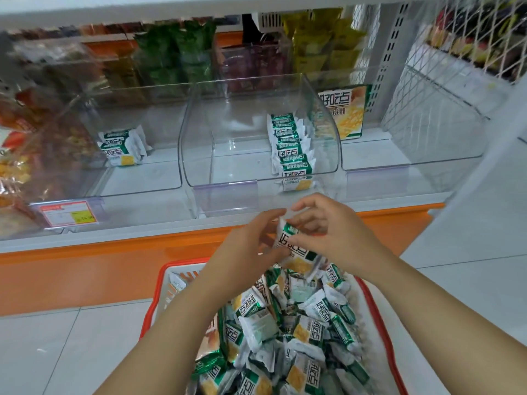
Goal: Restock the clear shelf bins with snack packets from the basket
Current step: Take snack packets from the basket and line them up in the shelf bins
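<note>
A red basket [155,303] on the floor below me is heaped with several green-and-white snack packets [296,323]. Above it, my left hand [251,243] and my right hand [333,229] together hold a small stack of these packets [288,240], fingers curled round its two ends. Just beyond, on the shelf, the middle clear bin [199,132] holds a row of the same packets [291,146] standing along its right side. The left clear bin [142,178] holds a couple of packets [121,146] at its back.
A yellow-and-green snack box [348,112] stands in the right clear bin [413,163]. The back row of bins holds green, purple and yellow packs. Orange snack bags fill the far left. A white wire rack [445,81] is at the right. The shelf has an orange front edge [114,260].
</note>
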